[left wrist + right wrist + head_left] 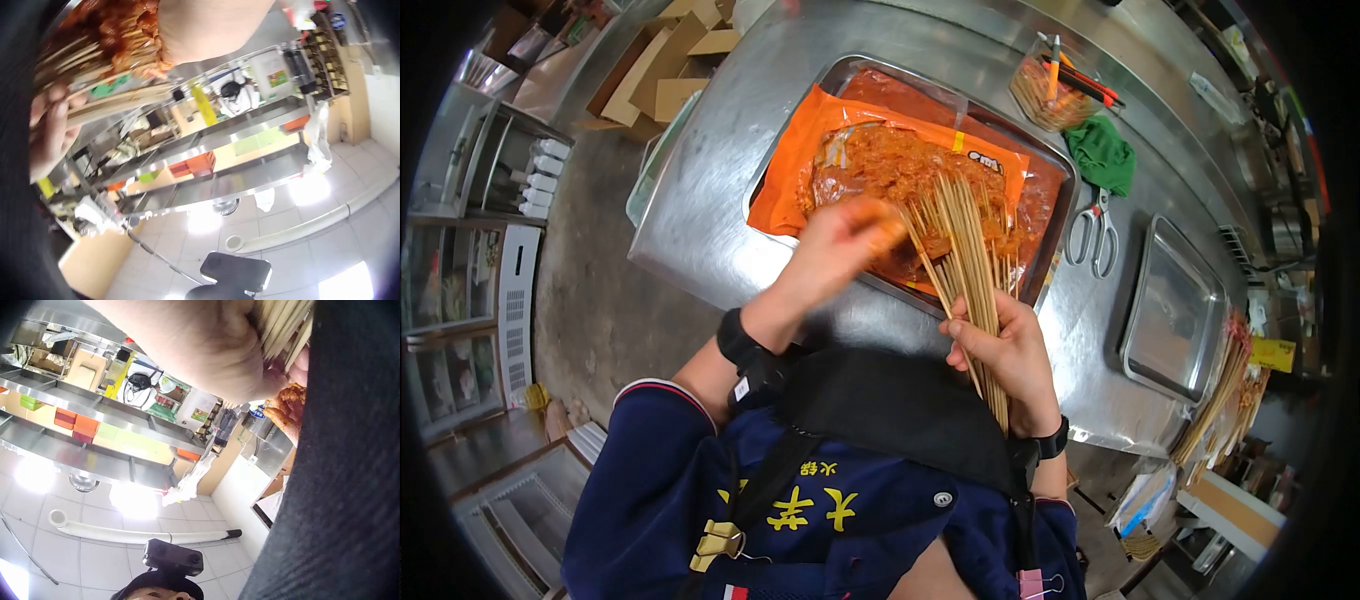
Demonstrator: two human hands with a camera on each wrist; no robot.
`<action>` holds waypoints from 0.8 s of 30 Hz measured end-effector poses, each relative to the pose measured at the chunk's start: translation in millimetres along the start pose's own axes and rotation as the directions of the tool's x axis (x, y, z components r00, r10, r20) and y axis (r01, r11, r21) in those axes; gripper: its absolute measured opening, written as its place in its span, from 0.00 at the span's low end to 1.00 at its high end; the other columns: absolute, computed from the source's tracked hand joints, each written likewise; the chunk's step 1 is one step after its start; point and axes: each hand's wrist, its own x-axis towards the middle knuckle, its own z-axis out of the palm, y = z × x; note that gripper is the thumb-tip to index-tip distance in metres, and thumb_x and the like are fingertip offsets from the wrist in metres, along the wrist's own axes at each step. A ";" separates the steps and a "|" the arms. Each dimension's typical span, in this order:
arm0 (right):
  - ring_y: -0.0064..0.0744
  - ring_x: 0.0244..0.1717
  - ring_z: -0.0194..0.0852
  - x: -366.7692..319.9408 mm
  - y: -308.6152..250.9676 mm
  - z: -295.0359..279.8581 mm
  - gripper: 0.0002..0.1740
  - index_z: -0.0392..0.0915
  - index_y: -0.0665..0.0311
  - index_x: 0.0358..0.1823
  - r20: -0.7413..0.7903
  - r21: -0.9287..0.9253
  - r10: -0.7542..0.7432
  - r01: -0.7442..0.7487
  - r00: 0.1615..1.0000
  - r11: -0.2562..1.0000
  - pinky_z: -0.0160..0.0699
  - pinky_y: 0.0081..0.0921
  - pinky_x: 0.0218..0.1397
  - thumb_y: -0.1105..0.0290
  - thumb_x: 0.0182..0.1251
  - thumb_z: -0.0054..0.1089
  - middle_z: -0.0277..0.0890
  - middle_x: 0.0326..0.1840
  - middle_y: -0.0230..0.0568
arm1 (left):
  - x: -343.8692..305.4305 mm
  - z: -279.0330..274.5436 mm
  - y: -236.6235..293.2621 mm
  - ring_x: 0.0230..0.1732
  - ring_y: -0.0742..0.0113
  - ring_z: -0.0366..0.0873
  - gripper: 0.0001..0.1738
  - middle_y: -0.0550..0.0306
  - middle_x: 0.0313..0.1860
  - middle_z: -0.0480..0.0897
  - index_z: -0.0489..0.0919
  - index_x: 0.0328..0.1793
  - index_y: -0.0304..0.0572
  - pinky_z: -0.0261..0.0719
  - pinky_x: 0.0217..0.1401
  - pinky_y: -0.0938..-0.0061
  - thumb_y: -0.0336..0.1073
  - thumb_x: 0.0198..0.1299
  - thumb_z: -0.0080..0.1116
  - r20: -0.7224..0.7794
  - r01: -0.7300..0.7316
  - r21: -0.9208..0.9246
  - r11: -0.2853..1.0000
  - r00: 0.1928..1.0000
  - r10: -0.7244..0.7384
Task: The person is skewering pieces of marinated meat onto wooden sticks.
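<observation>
I'd take these light, stiff skewers by the dry ends the right hand grips; beyond it, the sauced food looks soft and slippery, near the left hand (too blurred to tell its grip).

"What is everything resting on?"
"A shiny metal table, with a large metal tray on it."
"What is beyond the tray?"
"Near its far right corner, a clear container."
"And to the right of the tray?"
"A bunched green cloth, then scissors, handles toward the near edge. Farther right of the large metal tray, well apart, lies a smaller metal tray."
</observation>
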 end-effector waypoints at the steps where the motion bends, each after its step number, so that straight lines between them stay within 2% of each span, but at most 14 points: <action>1: 0.18 0.22 0.75 0.5 0.1 -0.4 0.08 0.73 0.68 0.40 -0.002 0.016 0.009 -0.009 1.000 1.000 0.75 0.14 0.26 0.77 0.60 0.58 0.75 0.29 0.33 | 5.9 -16.9 -6.3 0.37 0.79 0.75 0.11 0.63 0.42 0.80 0.77 0.48 0.34 0.73 0.43 0.84 0.32 0.62 0.53 -0.053 -0.131 0.200 0.971 0.988 0.145; 2: 0.18 0.22 0.75 1.1 0.4 -1.3 0.07 0.73 0.68 0.40 -0.004 0.034 0.019 -0.019 1.000 0.999 0.75 0.14 0.26 0.77 0.60 0.58 0.75 0.29 0.32 | 8.7 -35.2 -7.1 0.40 0.75 0.76 0.11 0.63 0.42 0.80 0.77 0.49 0.34 0.73 0.46 0.80 0.30 0.62 0.52 -0.119 -0.091 0.317 0.944 0.984 0.134; 3: 0.18 0.23 0.75 1.2 0.9 -1.9 0.07 0.73 0.68 0.40 -0.006 0.050 0.029 -0.028 1.000 0.998 0.75 0.14 0.26 0.77 0.60 0.58 0.74 0.28 0.32 | 7.8 -49.0 1.0 0.41 0.73 0.77 0.12 0.59 0.42 0.81 0.77 0.49 0.33 0.74 0.46 0.79 0.29 0.61 0.52 -0.177 0.052 0.483 0.874 0.983 0.039; 5: 0.18 0.23 0.75 2.2 2.8 -2.4 0.07 0.73 0.68 0.40 0.013 0.070 0.020 -0.021 1.000 0.997 0.75 0.14 0.26 0.77 0.60 0.58 0.75 0.29 0.33 | 7.0 -66.7 -3.5 0.39 0.68 0.79 0.13 0.53 0.40 0.82 0.77 0.49 0.33 0.74 0.46 0.77 0.28 0.58 0.54 -0.242 0.200 0.758 0.621 0.970 -0.018; 8: 0.18 0.23 0.75 2.9 4.0 -2.6 0.07 0.73 0.68 0.40 0.020 0.079 0.013 -0.015 1.000 0.997 0.75 0.14 0.26 0.77 0.60 0.58 0.75 0.29 0.33 | 5.7 -54.3 -3.1 0.38 0.56 0.80 0.15 0.46 0.38 0.81 0.77 0.48 0.34 0.76 0.44 0.70 0.28 0.53 0.56 -0.115 0.098 0.916 0.388 0.993 0.019; 11: 0.18 0.23 0.75 2.5 4.8 -3.0 0.07 0.73 0.68 0.40 0.021 0.083 0.009 -0.011 1.000 0.996 0.75 0.14 0.26 0.77 0.59 0.57 0.75 0.29 0.33 | 9.4 -42.1 -1.7 0.38 0.46 0.78 0.15 0.42 0.36 0.80 0.77 0.45 0.35 0.75 0.42 0.61 0.30 0.49 0.58 -0.087 0.083 0.979 0.186 0.996 0.018; 12: 0.18 0.23 0.75 2.7 4.8 -2.9 0.07 0.73 0.68 0.39 0.022 0.085 0.004 -0.006 1.000 0.996 0.75 0.14 0.26 0.77 0.59 0.57 0.75 0.29 0.33 | 12.9 -43.1 -1.6 0.39 0.43 0.76 0.14 0.40 0.36 0.79 0.77 0.42 0.33 0.74 0.41 0.57 0.30 0.48 0.58 -0.055 0.060 0.972 0.229 0.998 -0.031; 15: 0.18 0.23 0.75 2.6 3.0 -1.7 0.07 0.73 0.69 0.39 0.017 0.081 0.014 -0.015 1.000 0.997 0.75 0.14 0.26 0.78 0.59 0.57 0.74 0.29 0.33 | 19.6 -39.0 -6.5 0.39 0.43 0.77 0.14 0.39 0.35 0.78 0.76 0.42 0.31 0.74 0.42 0.59 0.30 0.48 0.58 0.007 0.023 0.941 0.337 0.996 -0.087; 18: 0.21 0.21 0.76 3.6 6.0 -2.5 0.09 0.73 0.68 0.41 0.013 0.061 -0.011 0.010 1.000 0.998 0.75 0.15 0.24 0.77 0.59 0.59 0.77 0.31 0.41 | 19.4 -41.0 -17.2 0.36 0.53 0.79 0.12 0.45 0.33 0.80 0.76 0.41 0.32 0.76 0.41 0.66 0.30 0.50 0.58 -0.043 0.046 0.895 0.444 0.999 -0.018; 19: 0.21 0.22 0.76 3.0 5.9 -3.0 0.09 0.73 0.68 0.41 0.008 0.064 -0.006 0.006 1.000 0.998 0.75 0.15 0.24 0.78 0.59 0.59 0.77 0.31 0.41 | 19.0 -42.8 -16.0 0.34 0.58 0.79 0.12 0.48 0.32 0.80 0.76 0.42 0.33 0.76 0.40 0.69 0.29 0.50 0.58 -0.084 0.095 0.822 0.562 0.995 -0.045; 21: 0.20 0.22 0.76 2.6 4.7 -2.9 0.09 0.73 0.68 0.41 0.002 0.072 0.005 -0.005 1.000 0.997 0.75 0.14 0.24 0.78 0.58 0.59 0.77 0.31 0.41 | 15.6 -51.2 -9.6 0.31 0.67 0.78 0.12 0.55 0.32 0.80 0.77 0.43 0.34 0.76 0.38 0.76 0.29 0.51 0.58 -0.154 0.189 0.627 0.756 0.981 -0.118; 22: 0.20 0.22 0.76 2.8 3.9 -2.3 0.09 0.73 0.68 0.41 0.003 0.057 0.006 -0.006 1.000 0.998 0.75 0.14 0.24 0.78 0.58 0.59 0.77 0.31 0.40 | 13.2 -52.6 -10.8 0.28 0.76 0.75 0.11 0.62 0.32 0.79 0.78 0.45 0.34 0.75 0.34 0.81 0.29 0.56 0.57 -0.110 0.015 0.323 0.946 0.994 0.021; 24: 0.20 0.23 0.76 3.4 2.6 -0.5 0.09 0.73 0.68 0.41 0.010 0.028 0.011 -0.011 1.000 1.000 0.76 0.14 0.25 0.78 0.58 0.59 0.78 0.31 0.40 | 11.8 -51.0 3.6 0.28 0.75 0.75 0.12 0.61 0.34 0.79 0.77 0.47 0.34 0.76 0.33 0.81 0.31 0.59 0.56 -0.107 0.119 -0.030 0.992 0.987 -0.122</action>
